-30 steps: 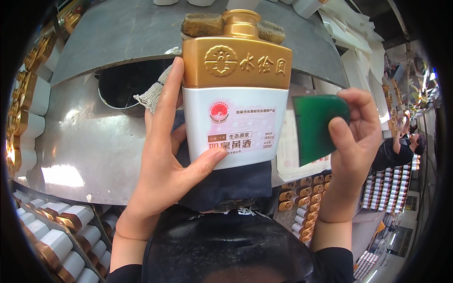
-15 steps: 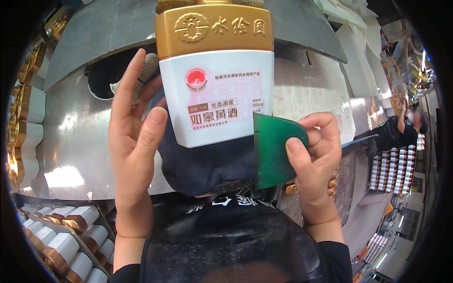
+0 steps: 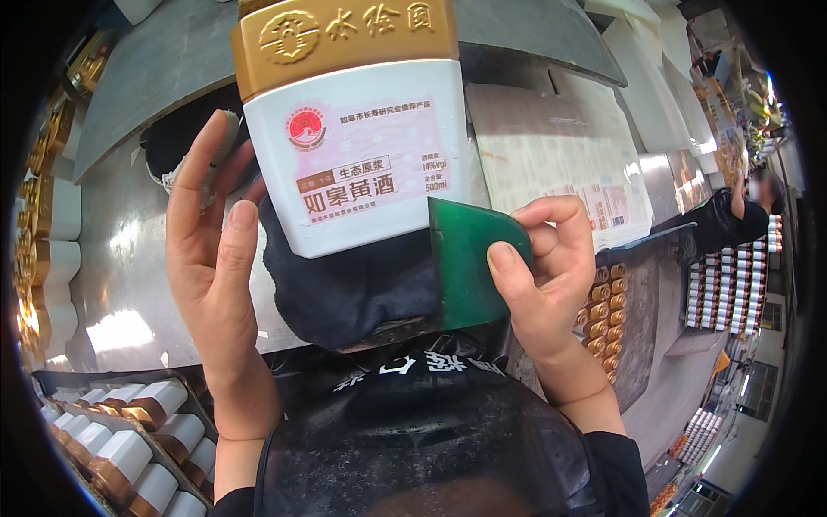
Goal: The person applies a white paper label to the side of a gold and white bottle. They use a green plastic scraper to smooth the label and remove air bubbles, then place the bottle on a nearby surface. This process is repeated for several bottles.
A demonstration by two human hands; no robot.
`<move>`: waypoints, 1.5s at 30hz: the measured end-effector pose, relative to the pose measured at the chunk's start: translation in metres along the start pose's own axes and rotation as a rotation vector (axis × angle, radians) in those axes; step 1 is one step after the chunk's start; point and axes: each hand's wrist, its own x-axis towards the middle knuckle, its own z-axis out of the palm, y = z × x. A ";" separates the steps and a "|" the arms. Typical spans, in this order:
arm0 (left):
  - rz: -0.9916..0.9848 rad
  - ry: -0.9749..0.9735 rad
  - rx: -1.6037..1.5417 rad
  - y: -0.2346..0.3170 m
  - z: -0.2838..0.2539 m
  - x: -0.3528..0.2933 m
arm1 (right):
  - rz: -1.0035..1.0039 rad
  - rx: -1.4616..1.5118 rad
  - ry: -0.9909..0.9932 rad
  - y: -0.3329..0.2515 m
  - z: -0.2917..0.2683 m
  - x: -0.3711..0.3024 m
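Observation:
A white bottle [image 3: 370,185] with a gold, embossed upper part and a pinkish printed label lies on a folded dark cloth [image 3: 345,302]. To its left is my left hand [image 3: 220,250], fingers apart and holding nothing; its fingertips are near the bottle's side, and I cannot tell whether they touch. Between thumb and fingers, my right hand [image 3: 551,267] pinches a green plastic scraper [image 3: 472,263]. The scraper's left corner overlaps the bottle's lower right edge in view.
Printed label sheets [image 3: 551,164] lie right of the bottle on the metal table [image 3: 129,267]. A dark round container [image 3: 185,142] sits at left. More white-and-gold bottles [image 3: 129,452] fill crates at lower left. Another person [image 3: 732,220] in dark clothes is at far right.
In view, the bottle, the cloth and both hands have shifted left and the bottle slightly up. The scraper stays pinched in my right hand, and my left hand remains open.

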 end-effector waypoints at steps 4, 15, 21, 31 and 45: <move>0.002 -0.010 0.010 -0.001 0.001 -0.001 | 0.001 -0.003 -0.008 0.002 -0.002 0.002; -0.008 -0.001 0.030 -0.002 0.001 0.000 | -0.005 -0.003 -0.021 0.005 -0.003 0.006; 0.018 0.002 0.043 -0.002 0.001 0.000 | 0.016 0.015 -0.015 0.004 -0.002 0.006; 0.184 -0.014 0.101 0.000 0.005 -0.002 | 0.030 -0.003 0.011 0.005 -0.001 0.007; 0.600 -0.438 1.027 0.031 0.029 0.042 | -0.062 -0.074 -0.008 0.006 -0.004 0.006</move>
